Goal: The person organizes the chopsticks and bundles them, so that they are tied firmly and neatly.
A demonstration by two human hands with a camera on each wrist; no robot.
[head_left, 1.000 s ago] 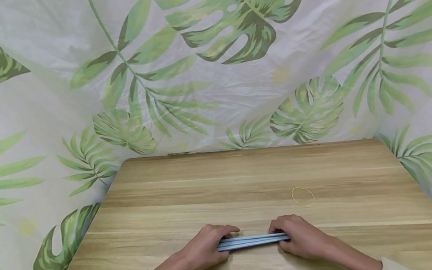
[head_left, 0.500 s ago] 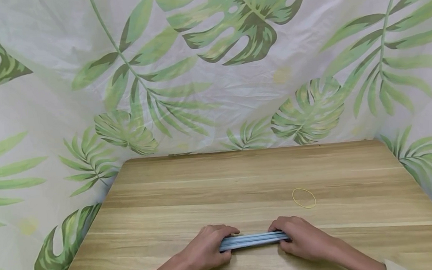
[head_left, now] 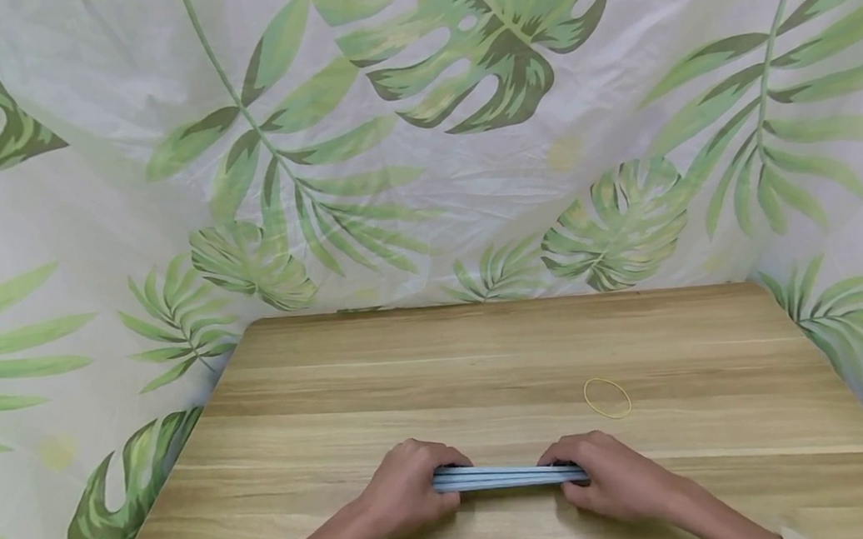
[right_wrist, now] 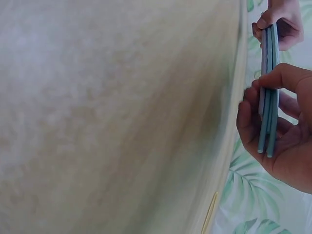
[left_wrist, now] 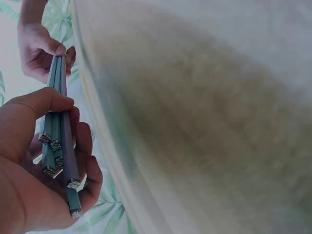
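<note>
A bundle of several blue-green chopsticks lies crosswise between my two hands, close over the near part of the table. My left hand grips the left end, fingers behind and thumb in front. At the other end, my right hand holds it the same way. In the left wrist view, the chopsticks show thick square ends with patterned silvery caps at uneven depths; one chopstick looks more purple. The right wrist view shows the thinner plain tips of the chopsticks, also staggered, within the curled fingers.
A thin yellow rubber band lies on the wooden table beyond my right hand. Behind the table's far edge hangs a pale cloth printed with green leaves, which also covers both sides.
The bundle has levelled, its left end rising slightly, and the sticks have shifted against one another. My left index finger has curled in a bit. The rubber band stays where it was.
</note>
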